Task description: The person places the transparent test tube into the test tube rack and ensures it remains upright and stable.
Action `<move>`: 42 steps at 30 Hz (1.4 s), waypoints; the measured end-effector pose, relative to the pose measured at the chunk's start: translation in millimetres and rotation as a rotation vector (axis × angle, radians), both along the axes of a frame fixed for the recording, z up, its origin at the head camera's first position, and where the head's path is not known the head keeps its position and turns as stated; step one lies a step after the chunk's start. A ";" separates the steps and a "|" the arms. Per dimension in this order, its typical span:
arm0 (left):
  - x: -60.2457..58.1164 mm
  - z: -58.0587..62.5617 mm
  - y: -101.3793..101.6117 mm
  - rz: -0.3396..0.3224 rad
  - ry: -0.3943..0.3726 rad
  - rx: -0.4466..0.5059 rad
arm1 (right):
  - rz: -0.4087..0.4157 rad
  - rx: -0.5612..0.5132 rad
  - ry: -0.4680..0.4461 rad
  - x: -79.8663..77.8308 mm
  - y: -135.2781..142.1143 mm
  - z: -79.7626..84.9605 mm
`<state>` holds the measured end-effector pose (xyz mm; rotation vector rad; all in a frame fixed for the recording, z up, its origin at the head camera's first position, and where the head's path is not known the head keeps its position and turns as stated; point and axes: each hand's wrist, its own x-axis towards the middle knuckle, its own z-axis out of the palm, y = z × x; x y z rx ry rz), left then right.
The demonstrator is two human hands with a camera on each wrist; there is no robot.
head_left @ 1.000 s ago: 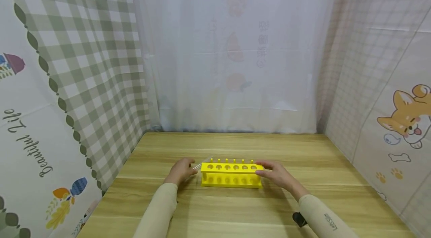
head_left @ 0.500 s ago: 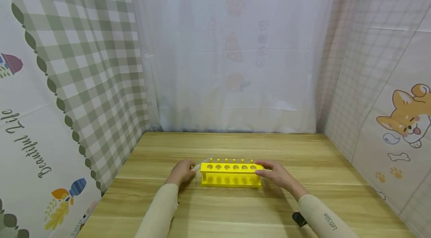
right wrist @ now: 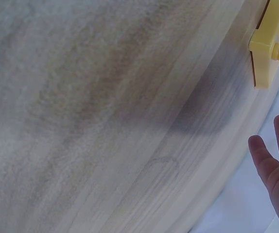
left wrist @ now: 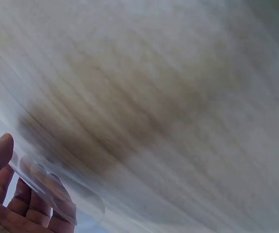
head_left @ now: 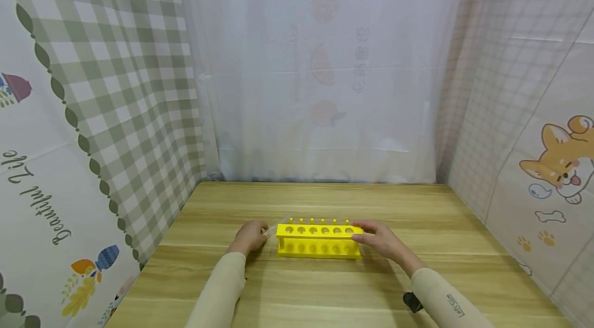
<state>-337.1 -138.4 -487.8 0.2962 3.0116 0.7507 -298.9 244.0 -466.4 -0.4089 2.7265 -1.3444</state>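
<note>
A yellow test tube rack (head_left: 320, 248) stands upright on the wooden table, with a row of holes in its top plate and pegs along the back. My right hand (head_left: 378, 239) holds its right end between thumb and index finger; in the right wrist view, other fingers (right wrist: 262, 154) of this hand stretch out below the rack's end (right wrist: 263, 58). Left of the rack, my left hand (head_left: 250, 238) holds clear test tubes (head_left: 270, 231) that slant toward the rack's rear left corner. In the left wrist view, the fingers curl below a clear tube (left wrist: 52, 187), thumb above.
The wooden table (head_left: 320, 292) extends around the rack to curtains at the back and sides. A small black object (head_left: 412, 302) shows beside the right sleeve. Green checked cloth (head_left: 134, 60) hangs along the left side.
My left fingers have drawn back slightly from the rack, and the clear tubes have shifted a little in them. My right hand and the rack stay put.
</note>
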 end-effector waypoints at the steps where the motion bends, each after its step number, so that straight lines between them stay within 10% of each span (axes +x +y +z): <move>1: -0.4 0.3 -0.2 0.004 0.000 -0.002 | -0.001 -0.001 0.000 -0.2 0.0 0.0; 20: 0.1 20.3 -2.8 0.058 0.070 0.206 | 0.005 -0.007 0.016 -1.0 1.7 -1.8; 42: -4.2 51.3 4.2 0.145 0.223 0.707 | -0.007 -0.010 -0.006 -1.0 0.4 -2.3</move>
